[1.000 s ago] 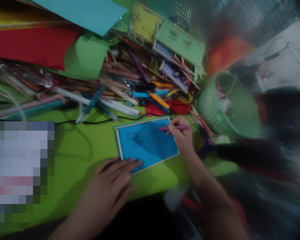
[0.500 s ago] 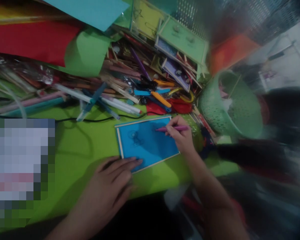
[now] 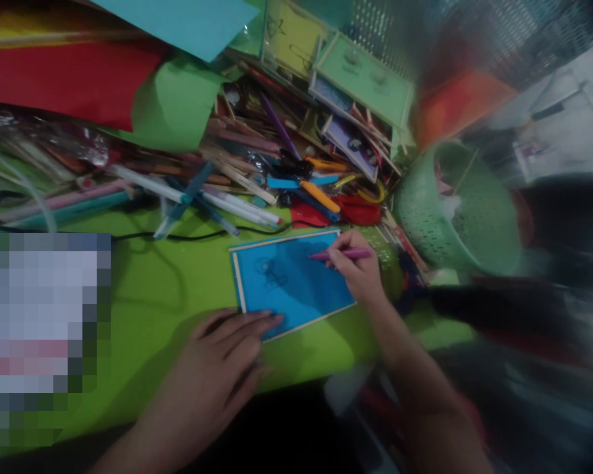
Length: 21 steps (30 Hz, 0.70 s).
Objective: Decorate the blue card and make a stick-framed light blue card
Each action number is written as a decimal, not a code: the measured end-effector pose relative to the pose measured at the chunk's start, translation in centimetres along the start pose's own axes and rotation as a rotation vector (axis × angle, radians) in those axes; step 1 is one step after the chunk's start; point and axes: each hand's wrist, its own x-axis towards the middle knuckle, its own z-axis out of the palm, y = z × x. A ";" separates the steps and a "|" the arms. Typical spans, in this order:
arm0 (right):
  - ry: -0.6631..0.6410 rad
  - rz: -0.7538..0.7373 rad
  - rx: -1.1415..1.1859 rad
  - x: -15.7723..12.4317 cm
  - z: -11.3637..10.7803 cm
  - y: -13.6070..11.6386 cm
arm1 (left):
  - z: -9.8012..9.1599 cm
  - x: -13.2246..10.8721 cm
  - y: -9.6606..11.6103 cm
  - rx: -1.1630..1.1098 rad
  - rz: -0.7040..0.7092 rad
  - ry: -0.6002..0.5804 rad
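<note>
Head view, nearest you: your left hand (image 3: 222,359) lies flat on the green table (image 3: 168,296), fingers spread and holding nothing, its fingertips (image 3: 269,318) pressing the near edge of the blue card (image 3: 289,289) to pin it. Keep that pressure steady and downward, so the card cannot swivel under the strokes, and keep those fingers clear of the drawn area. The card sits near the middle of the table, a little tilted, with a pale border strip along its left, far and near edges and faint dark doodles (image 3: 271,273) on its left half. Your right hand (image 3: 358,270) rests at the card's right edge, closed on a pink pen (image 3: 343,253) that lies almost flat and points left, its tip on or just above the far part of the card; contact is too blurred to tell. I judge a steeper pen would give a cleaner line, with the heel of the hand resting on the table rather than dragging over fresh ink. Just beyond the card lies a heap of pens and sticks (image 3: 237,191); a green basket (image 3: 457,210) stands to the right, and red paper (image 3: 64,85) lies far left.
</note>
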 end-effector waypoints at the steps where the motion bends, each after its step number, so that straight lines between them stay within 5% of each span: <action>1: 0.000 0.000 -0.003 0.0 0.0 0.0 | 0.0 0.0 0.0 -0.002 0.000 0.001; 21: 0.027 -0.029 0.007 0.1 0.2 0.1 | 0.0 0.0 0.1 0.003 0.017 0.020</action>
